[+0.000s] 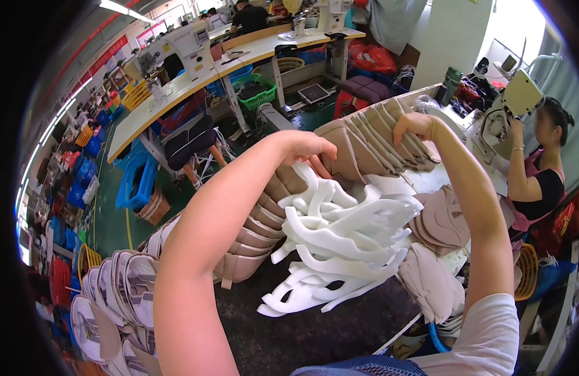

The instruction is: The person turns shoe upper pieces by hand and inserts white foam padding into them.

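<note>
A long overlapping row of beige fabric pieces (364, 141) lies across the far side of the work surface. At the row's far right part, my right hand (415, 127) is closed, its bent fingers pressed on the pieces. My left hand (309, 150) is closed at the near left edge of this group, thumb pointing right; its fingertips are partly hidden. Below my hands, a loose heap of white foam strips (339, 232) covers the middle. More beige pieces (252, 241) continue the row by my left forearm. A fanned stack of pinkish-beige pieces (438, 219) sits beside my right forearm.
Stacked lined beige pieces (107, 301) stand at lower left. Ahead are a long sewing table (220, 69), a dark-topped stool (190, 141) and a blue crate (137, 182). At right, a co-worker (537, 163) sits by a sewing machine (499, 128).
</note>
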Demonstrator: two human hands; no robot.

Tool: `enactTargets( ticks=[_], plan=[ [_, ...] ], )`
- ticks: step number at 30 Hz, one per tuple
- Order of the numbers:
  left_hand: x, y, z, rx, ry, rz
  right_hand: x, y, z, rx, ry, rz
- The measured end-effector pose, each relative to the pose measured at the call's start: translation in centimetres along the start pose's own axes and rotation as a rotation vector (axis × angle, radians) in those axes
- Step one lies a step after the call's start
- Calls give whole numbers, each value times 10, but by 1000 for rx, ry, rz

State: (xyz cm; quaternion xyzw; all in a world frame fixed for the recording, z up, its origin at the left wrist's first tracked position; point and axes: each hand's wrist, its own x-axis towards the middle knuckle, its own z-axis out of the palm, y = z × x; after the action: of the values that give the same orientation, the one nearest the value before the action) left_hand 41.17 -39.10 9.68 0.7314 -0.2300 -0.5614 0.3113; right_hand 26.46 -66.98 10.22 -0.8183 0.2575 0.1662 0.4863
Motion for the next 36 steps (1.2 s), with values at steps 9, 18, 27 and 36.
enactTargets(
  ticks=[9,18,27,36],
  plan=[
    [-75,2,-27,744,677,600,36,38,34,97,-202,-8],
    [-209,-269,56,189,914,288,18,19,71,298,-91,-477],
    [-178,-288,47,341,1016,360,40,-41,146,445,-308,-287],
    [-222,-298,101,684,1148,305,47,2,118,183,-118,-343]
  ],
)
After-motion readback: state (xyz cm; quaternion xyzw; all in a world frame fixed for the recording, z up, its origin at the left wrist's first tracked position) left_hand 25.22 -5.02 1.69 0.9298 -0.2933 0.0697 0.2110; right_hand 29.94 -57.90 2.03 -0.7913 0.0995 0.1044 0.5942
